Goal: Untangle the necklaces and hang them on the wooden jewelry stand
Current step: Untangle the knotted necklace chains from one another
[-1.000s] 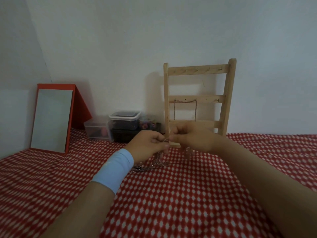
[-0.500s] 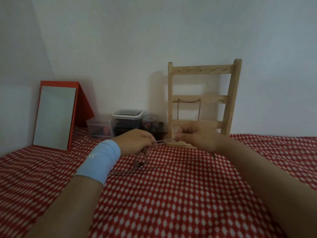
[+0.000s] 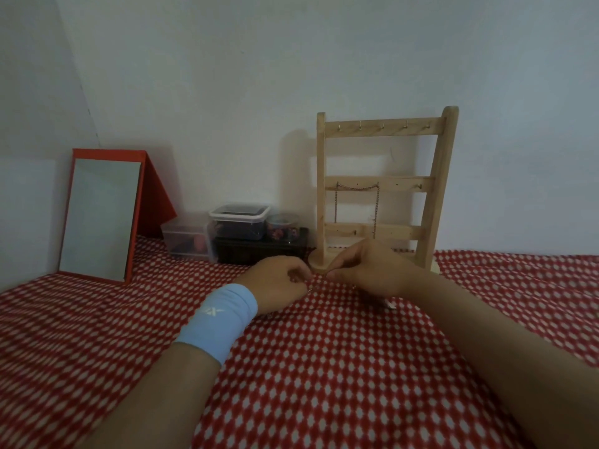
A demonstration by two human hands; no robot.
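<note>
The wooden jewelry stand [image 3: 385, 128] leans against the wall at centre right, with three rails of small hooks. One chain necklace [image 3: 356, 188] hangs from the middle rail. Low on the red checked cloth [image 3: 324, 367], right in front of the stand's base, are my two hands. My left hand [image 3: 275, 283], with a light blue wristband, and my right hand [image 3: 369, 270] both pinch a thin tangled necklace [image 3: 310, 290], which is almost wholly hidden between the fingers. A small bit of it shows under my right wrist [image 3: 389, 304].
A red-framed mirror [image 3: 100, 218] stands at the left against the wall. Clear plastic boxes [image 3: 238, 225] and a dark box [image 3: 259, 251] sit just left of the stand. The cloth dips into folds at the right.
Both hands have dropped to the cloth and come closer together. The chain that was stretched and dangling between them half a second ago is now bunched and hidden under the fingers.
</note>
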